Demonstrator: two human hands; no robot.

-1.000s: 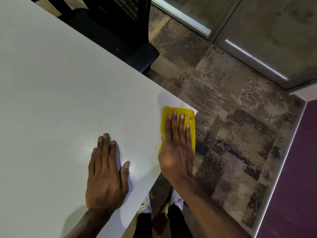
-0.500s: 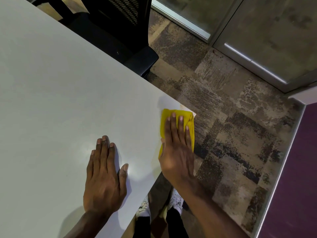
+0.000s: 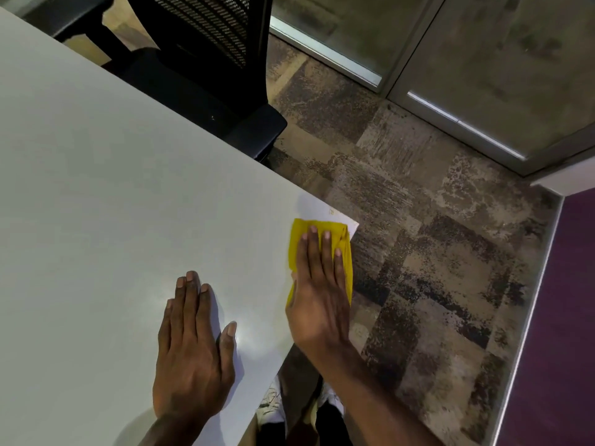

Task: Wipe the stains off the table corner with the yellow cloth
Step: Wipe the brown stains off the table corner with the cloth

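Setting: an office room, watched from my remote post. A pale grey bench [image 3: 112, 188] filled the left of the head view, its surface plain and faintly glossy.

Item 1, nearest: white shoes [image 3: 272, 403] showed on the floor below the bench edge.

Item 2: left hand [image 3: 193, 349], palm down on the bench, fingers straight and close together, thumb spread. It held nothing. I judged it a brace.

Item 3: right hand [image 3: 318, 297], likewise flat, fingers straight and pressing down on the yellow cloth [image 3: 297, 249]. No finger curled round it.

Item 4: the yellow cloth, folded into a pad, lay on the bench just short of the corner [image 3: 354, 226], with its right side overhanging the bench edge. I judged it light, soft and limp, apt to bunch or slip off the edge under a careless push. It seemed best governed by a flat palm over its middle, or pinched at a folded edge if lifted.

Item 5: a small faint stain [image 3: 331, 212] lay uncovered just beyond the cloth. I judged the wiping unfinished.

Item 6, farther: a black mesh-backed chair [image 3: 206, 75] beside the bench's far edge, mottled brown carpet [image 3: 418, 252], and a glazed partition [image 3: 483, 59] at the back.
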